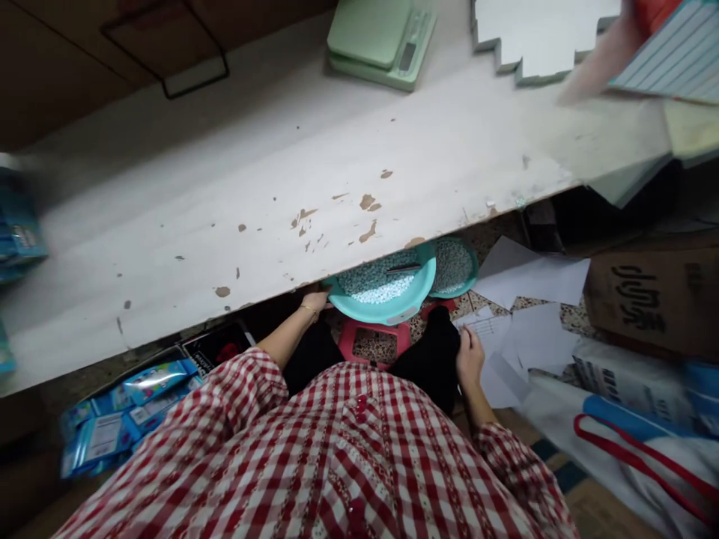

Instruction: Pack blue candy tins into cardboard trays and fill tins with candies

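My left hand [315, 301] is at the left rim of a turquoise basin [387, 309], under the table's front edge. Its fingertips are partly hidden, so I cannot tell whether it grips the rim. Small pale pellets [379, 284] fill the basin, with a dark, thin tool [403, 269] lying on them. My right hand [470, 354] hangs beside my right knee with its fingers curled, close to some loose white papers [484, 329]. Whatever is inside those fingers, if anything, is hidden. Beneath the basin stands a pink-red stool [375, 327].
The worn white table [269, 202] spans the view, bearing a green scale [376, 37] and stacked white card pieces [544, 34]. Another person's blurred hand [598, 64] shows top right. A second basin [472, 277], blue packets [129, 412], a carton [654, 299] and bags [629, 382] lie below.
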`<state>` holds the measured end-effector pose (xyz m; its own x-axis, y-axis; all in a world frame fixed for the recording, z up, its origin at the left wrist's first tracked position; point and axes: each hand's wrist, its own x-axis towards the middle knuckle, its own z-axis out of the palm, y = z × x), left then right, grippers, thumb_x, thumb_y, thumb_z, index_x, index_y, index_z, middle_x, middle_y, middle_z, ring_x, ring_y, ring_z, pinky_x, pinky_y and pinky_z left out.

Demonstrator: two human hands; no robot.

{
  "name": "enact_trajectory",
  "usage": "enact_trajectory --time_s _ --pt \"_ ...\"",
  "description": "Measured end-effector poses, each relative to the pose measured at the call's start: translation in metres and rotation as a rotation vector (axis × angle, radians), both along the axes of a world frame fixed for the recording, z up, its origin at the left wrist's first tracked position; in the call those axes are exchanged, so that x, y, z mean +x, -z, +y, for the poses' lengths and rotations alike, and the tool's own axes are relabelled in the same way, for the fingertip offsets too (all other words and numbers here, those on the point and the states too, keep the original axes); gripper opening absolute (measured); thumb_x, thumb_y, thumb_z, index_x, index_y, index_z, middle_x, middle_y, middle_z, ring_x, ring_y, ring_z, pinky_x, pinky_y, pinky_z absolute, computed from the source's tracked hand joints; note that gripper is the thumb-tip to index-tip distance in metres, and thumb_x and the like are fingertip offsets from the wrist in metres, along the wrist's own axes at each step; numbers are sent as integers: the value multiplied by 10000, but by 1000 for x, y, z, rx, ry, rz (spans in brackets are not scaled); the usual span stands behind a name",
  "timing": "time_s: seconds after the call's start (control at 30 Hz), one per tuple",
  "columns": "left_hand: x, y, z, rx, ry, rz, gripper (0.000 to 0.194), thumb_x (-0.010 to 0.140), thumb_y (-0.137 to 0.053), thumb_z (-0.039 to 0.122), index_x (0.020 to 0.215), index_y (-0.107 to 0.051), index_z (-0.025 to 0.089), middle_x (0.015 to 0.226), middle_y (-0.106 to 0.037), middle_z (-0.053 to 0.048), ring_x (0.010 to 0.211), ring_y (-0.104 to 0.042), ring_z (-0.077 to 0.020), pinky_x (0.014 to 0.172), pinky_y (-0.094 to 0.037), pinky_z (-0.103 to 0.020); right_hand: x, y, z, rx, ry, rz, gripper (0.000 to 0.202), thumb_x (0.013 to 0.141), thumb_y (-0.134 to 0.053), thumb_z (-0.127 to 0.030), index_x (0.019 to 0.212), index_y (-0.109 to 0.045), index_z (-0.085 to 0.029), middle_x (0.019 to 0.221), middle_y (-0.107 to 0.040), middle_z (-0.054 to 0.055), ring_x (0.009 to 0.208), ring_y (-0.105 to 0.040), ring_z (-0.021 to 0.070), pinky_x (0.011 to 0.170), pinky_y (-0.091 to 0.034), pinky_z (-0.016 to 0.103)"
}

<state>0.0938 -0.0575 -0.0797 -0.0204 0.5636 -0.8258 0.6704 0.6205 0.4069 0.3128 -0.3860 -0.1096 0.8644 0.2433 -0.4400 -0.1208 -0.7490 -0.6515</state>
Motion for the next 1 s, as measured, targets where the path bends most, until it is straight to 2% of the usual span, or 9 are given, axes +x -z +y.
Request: enact_trajectory --time_s 0.1,0.17,0.23,0.3,0.37,0.5,0.6,0.7,1.0 --pt "2 10 -2 -2 -69 7 258 849 -545 259 1079 -594 155 1075 -635 -161 996 -638 -282 709 -569 -337 -24 -7 -65 -126 118 36 594 734 -459 -599 1010 -665 -116 1022 -675 139 989 -589 256 910 -433 405" --pt "4 17 -3 16 -120 -21 236 846 -551 259 1040 -596 132 1004 -646 -168 973 -644 -292 717 -566 -359 -37 -5 -70 -102 101 -26 572 749 -443 -592 975 -676 -121 1020 -673 142 993 -584 255 926 -423 414" --pt "3 22 -8 36 -164 -73 238 855 -543 280 1019 -587 113 982 -647 -167 958 -648 -278 722 -565 -352 -39 1 -39 46 -23 -111 532 779 -434 -553 1002 -668 -131 1093 -647 141 1048 -558 239 973 -392 403" --pt "-5 24 -17 26 -229 -181 295 891 -482 345 1032 -565 99 987 -645 -166 926 -658 -249 726 -565 -342 -33 6 17 272 -165 -57 525 779 -475 -526 1119 -617 -153 1175 -609 122 1091 -539 215 958 -413 370" --pt "-22 23 -31 -8 -337 -361 388 926 -371 429 1107 -513 117 1040 -634 -164 894 -665 -220 733 -562 -341 -25 10 78 420 -112 114 566 799 -459 -520 1246 -516 -176 1185 -590 107 1001 -582 188 831 -487 337" --pt "-76 22 -64 -62 -450 -577 347 925 -388 401 1193 -424 184 1162 -593 -161 895 -664 -203 746 -546 -326 -19 15 148 376 -76 167 494 793 -532 -430 1218 -506 -179 992 -624 55 816 -592 143 686 -512 269" --pt "-108 25 -82 -16 -395 -502 281 920 -419 313 1177 -435 199 1177 -592 -151 945 -649 -187 766 -528 -290 -24 16 153 246 -70 163 409 773 -573 -294 1155 -528 -155 891 -605 41 723 -578 134 605 -521 259" --pt "-118 33 -89 15 -341 -435 269 915 -430 300 1166 -454 203 1155 -609 -146 988 -634 -189 784 -518 -292 -28 15 150 204 -102 202 347 784 -542 -240 1116 -539 -137 814 -581 32 633 -566 131 538 -529 276" --pt "-62 64 -46 110 -161 -302 286 908 -461 330 1103 -563 148 1173 -590 -139 1146 -526 -248 906 -458 -361 -27 4 154 106 -122 257 341 792 -489 -243 1129 -516 -197 761 -561 0 580 -579 124 487 -553 259"
